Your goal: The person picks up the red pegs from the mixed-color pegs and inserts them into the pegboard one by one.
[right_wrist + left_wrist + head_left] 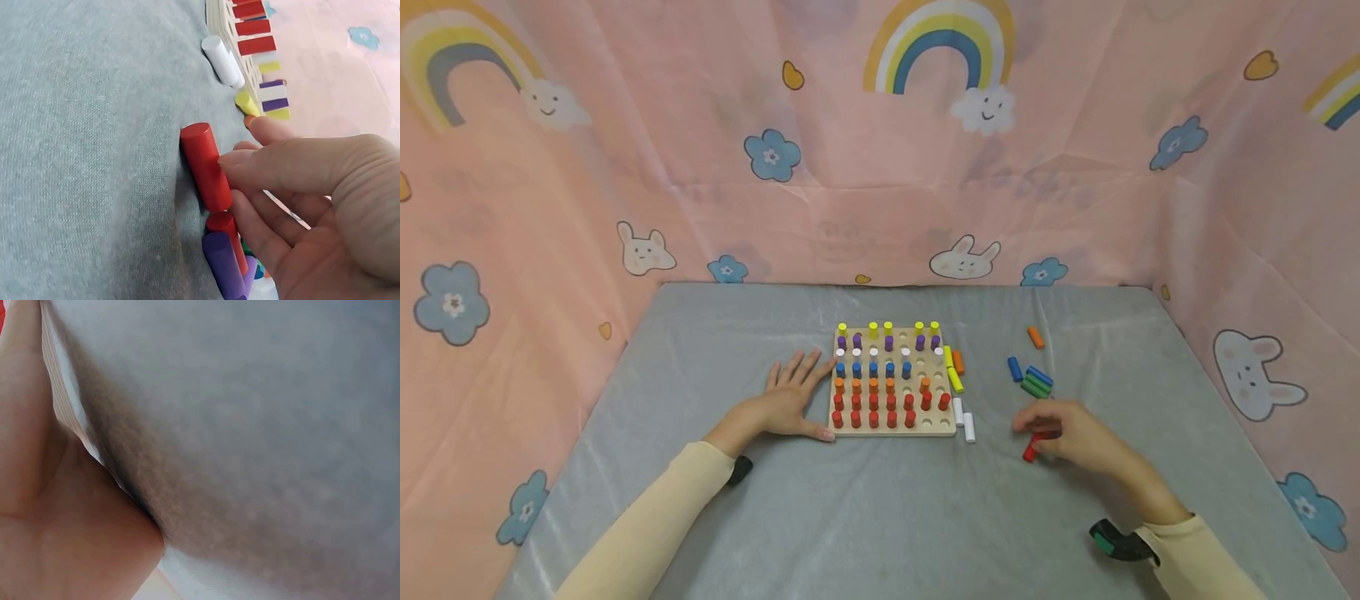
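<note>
Flat beside the wooden pegboard, my left hand has its fingers spread and touches the board's left edge. Rows of yellow, purple, white, blue, orange and red pegs stand in the board. To the right, my right hand is low over the table, its fingers loosely bent. In the right wrist view its thumb meets the side of a red peg that lies on the cloth. A second red peg and a purple peg lie close by. The left wrist view shows mostly my palm and cloth.
Two white pegs, yellow pegs and an orange peg lie along the board's right side. Beyond my right hand are blue pegs, green pegs and another orange peg. Pink printed fabric surrounds the grey table.
</note>
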`<action>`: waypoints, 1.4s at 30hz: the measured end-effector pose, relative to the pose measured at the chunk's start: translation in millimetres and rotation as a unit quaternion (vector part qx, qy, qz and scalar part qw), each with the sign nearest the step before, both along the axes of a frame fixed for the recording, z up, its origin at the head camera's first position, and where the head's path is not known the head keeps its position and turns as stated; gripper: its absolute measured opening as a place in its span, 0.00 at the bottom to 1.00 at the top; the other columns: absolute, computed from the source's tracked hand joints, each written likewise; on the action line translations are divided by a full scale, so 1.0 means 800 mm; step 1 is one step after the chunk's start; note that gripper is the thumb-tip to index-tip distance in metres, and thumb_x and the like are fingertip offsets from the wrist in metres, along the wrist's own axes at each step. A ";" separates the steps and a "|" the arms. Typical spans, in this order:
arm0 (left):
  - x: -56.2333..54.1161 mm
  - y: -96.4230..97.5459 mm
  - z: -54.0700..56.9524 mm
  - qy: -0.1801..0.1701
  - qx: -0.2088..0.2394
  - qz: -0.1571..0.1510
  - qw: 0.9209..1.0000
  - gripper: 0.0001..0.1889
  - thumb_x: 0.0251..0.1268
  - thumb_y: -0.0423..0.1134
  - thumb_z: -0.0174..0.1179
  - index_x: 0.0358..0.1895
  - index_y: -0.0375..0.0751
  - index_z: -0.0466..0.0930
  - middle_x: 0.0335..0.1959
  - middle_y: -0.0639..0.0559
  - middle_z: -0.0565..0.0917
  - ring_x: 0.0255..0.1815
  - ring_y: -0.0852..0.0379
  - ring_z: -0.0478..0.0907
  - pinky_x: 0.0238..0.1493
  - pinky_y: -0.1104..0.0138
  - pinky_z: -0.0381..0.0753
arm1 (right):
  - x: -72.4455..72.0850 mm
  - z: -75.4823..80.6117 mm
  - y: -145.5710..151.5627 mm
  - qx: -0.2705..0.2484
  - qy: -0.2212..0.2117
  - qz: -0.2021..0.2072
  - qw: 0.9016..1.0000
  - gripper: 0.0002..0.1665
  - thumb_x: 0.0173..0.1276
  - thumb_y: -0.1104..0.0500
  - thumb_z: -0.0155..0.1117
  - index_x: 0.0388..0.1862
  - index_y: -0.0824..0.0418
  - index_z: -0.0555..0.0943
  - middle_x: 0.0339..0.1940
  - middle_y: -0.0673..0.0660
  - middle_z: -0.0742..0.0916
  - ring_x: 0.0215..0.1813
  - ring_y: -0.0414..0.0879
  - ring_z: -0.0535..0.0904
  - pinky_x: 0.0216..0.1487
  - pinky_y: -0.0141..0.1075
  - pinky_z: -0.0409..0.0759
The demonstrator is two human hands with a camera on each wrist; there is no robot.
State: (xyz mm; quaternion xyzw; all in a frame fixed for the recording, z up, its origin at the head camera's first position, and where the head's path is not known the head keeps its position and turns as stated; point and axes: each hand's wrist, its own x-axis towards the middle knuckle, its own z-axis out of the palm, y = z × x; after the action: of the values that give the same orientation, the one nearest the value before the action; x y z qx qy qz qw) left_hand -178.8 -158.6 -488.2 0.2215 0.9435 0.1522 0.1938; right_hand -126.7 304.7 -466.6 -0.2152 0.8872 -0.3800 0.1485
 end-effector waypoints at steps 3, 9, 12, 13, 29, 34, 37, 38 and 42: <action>0.000 0.000 0.000 0.001 -0.004 -0.001 1.000 0.65 0.47 0.71 0.68 0.81 0.55 0.35 0.83 0.44 0.32 0.83 0.37 0.27 0.75 0.33 0.31 | 0.000 0.000 0.001 0.004 0.008 0.013 1.000 0.22 0.53 0.77 0.63 0.44 0.60 0.85 0.46 0.58 0.88 0.48 0.34 0.82 0.50 0.31 0.82; -0.001 0.000 -0.001 0.003 -0.009 -0.001 1.000 0.65 0.47 0.71 0.68 0.81 0.55 0.35 0.83 0.44 0.32 0.83 0.37 0.27 0.75 0.33 0.31 | -0.001 0.001 0.000 0.026 -0.001 0.019 0.999 0.21 0.52 0.76 0.64 0.43 0.57 0.85 0.45 0.54 0.88 0.46 0.34 0.80 0.48 0.30 0.81; -0.002 0.000 0.000 0.002 -0.012 -0.001 1.000 0.65 0.47 0.72 0.68 0.81 0.56 0.34 0.83 0.44 0.32 0.83 0.37 0.27 0.75 0.33 0.31 | -0.001 0.000 -0.003 0.041 -0.002 0.018 0.999 0.19 0.54 0.73 0.68 0.42 0.56 0.85 0.45 0.53 0.88 0.47 0.35 0.80 0.48 0.31 0.81; -0.002 0.000 0.001 0.001 -0.012 -0.001 1.000 0.65 0.47 0.72 0.68 0.81 0.56 0.34 0.83 0.44 0.32 0.83 0.37 0.27 0.75 0.33 0.32 | -0.001 -0.001 -0.004 0.045 0.000 0.016 0.999 0.18 0.55 0.71 0.69 0.42 0.55 0.85 0.45 0.52 0.88 0.47 0.36 0.80 0.48 0.31 0.81; 0.000 0.000 0.000 0.006 -0.013 -0.002 1.000 0.65 0.47 0.71 0.68 0.81 0.55 0.35 0.83 0.43 0.33 0.83 0.36 0.28 0.75 0.32 0.32 | -0.004 -0.007 -0.018 0.057 -0.004 -0.028 0.998 0.12 0.58 0.65 0.73 0.41 0.54 0.87 0.41 0.51 0.89 0.41 0.39 0.82 0.42 0.28 0.80; 0.000 0.000 -0.001 0.008 -0.014 -0.001 1.000 0.65 0.47 0.72 0.68 0.81 0.55 0.35 0.83 0.43 0.33 0.83 0.36 0.29 0.75 0.32 0.32 | -0.005 -0.008 -0.021 0.059 -0.009 -0.041 0.997 0.11 0.59 0.64 0.73 0.41 0.55 0.87 0.40 0.50 0.89 0.40 0.38 0.81 0.41 0.27 0.80; 0.000 0.001 -0.001 0.007 -0.016 -0.001 1.000 0.65 0.47 0.72 0.67 0.81 0.55 0.35 0.83 0.43 0.33 0.83 0.36 0.29 0.75 0.32 0.32 | -0.006 -0.009 -0.022 0.061 -0.007 -0.047 0.997 0.11 0.58 0.64 0.73 0.41 0.56 0.87 0.39 0.50 0.89 0.38 0.36 0.81 0.40 0.28 0.80; 0.000 0.001 -0.001 0.007 -0.017 -0.001 1.000 0.65 0.47 0.72 0.67 0.81 0.55 0.35 0.83 0.43 0.33 0.83 0.36 0.29 0.75 0.32 0.32 | -0.006 -0.010 -0.022 0.061 -0.007 -0.048 0.997 0.12 0.58 0.65 0.73 0.41 0.56 0.87 0.39 0.51 0.89 0.38 0.36 0.81 0.40 0.28 0.80; 0.000 0.001 -0.001 0.006 -0.017 -0.001 1.000 0.65 0.47 0.72 0.67 0.81 0.55 0.35 0.83 0.43 0.33 0.83 0.36 0.29 0.75 0.33 0.32 | -0.007 -0.011 -0.022 0.061 0.000 -0.049 0.997 0.12 0.57 0.66 0.73 0.41 0.57 0.87 0.38 0.51 0.89 0.37 0.34 0.80 0.39 0.28 0.80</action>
State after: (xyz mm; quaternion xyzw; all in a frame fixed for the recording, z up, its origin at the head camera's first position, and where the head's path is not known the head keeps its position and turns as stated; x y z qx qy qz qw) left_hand -178.7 -157.8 -488.8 0.2197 0.9469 0.1349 0.1922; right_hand -132.5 286.9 -475.6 -0.1620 0.9182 -0.3321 0.1427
